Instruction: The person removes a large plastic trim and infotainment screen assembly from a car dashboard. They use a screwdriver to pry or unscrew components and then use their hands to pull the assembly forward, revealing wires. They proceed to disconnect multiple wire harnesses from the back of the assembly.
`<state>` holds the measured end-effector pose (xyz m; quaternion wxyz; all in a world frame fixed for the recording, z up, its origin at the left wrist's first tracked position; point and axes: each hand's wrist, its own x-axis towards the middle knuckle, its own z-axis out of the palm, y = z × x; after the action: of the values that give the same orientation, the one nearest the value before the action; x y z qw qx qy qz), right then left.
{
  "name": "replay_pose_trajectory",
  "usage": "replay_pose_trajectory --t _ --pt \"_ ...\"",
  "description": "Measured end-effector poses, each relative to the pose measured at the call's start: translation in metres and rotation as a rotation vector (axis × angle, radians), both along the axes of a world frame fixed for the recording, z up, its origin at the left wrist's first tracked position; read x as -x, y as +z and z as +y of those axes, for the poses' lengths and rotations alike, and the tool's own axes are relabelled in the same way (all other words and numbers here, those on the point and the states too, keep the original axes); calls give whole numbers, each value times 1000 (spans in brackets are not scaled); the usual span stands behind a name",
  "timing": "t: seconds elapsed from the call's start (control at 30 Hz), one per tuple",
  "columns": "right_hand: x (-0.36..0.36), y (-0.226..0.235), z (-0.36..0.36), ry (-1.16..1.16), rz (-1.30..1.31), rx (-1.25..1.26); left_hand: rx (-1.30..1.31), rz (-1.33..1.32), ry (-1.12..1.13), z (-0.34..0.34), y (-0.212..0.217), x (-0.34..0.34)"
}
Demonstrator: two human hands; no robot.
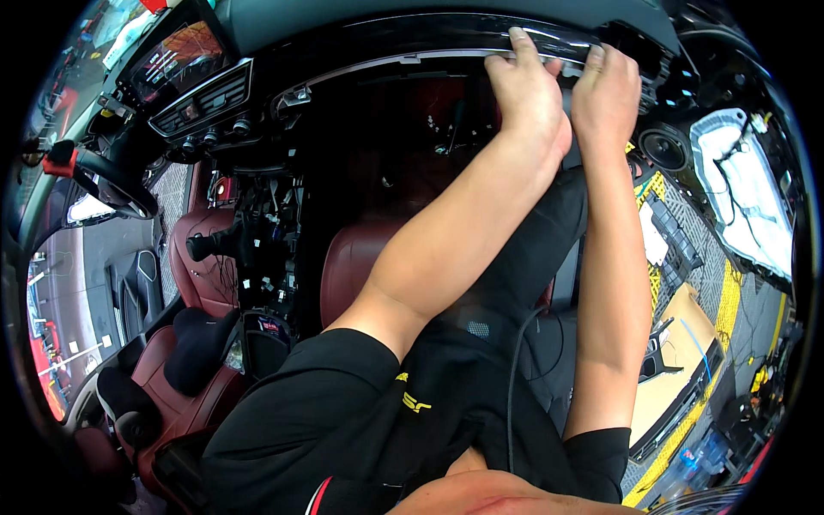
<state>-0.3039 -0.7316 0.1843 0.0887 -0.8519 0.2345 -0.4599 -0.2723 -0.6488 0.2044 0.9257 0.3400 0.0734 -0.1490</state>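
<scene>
In the head view, both of my hands are at the right end of a long glossy black dashboard trim strip (429, 39). My left hand (528, 94) has one finger laid on the strip's shiny face, while the others bend at its lower edge. Close beside it, my right hand (605, 99) curls its fingers at the strip's end, near an open section of the dashboard (644, 56). The fingertips under the edge are partly hidden. Below the strip, a pale metallic edge (412, 59) runs along the dark glovebox opening (378, 120).
A centre screen (178, 58), air vents (202, 99) and a stripped centre console (266, 232) lie left. Dark red seats (184, 360) are behind. At right hangs a door without its panel (742, 189); trim parts lie on cardboard (687, 343) outside.
</scene>
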Motion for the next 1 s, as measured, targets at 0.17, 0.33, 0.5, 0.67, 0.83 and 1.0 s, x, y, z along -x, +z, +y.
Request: replay_pose_trajectory --t 0.17,0.33,0.5,0.67,0.83,1.0 --pt "1 0 -1 25 0 -43 -16 -88 -23 -1 -3 6" --pt "21 6 3 39 -10 21 70 -87 18 -8 -10 20" --pt "41 15 1 99 35 99 217 -311 -12 5 -12 29" --pt "30 28 3 181 -46 -31 165 -284 -106 21 -17 17" --pt "29 50 21 211 17 370 -74 -167 -169 134 -56 9" --pt "18 46 58 318 22 447 -230 -81 215 255 -96 -30"
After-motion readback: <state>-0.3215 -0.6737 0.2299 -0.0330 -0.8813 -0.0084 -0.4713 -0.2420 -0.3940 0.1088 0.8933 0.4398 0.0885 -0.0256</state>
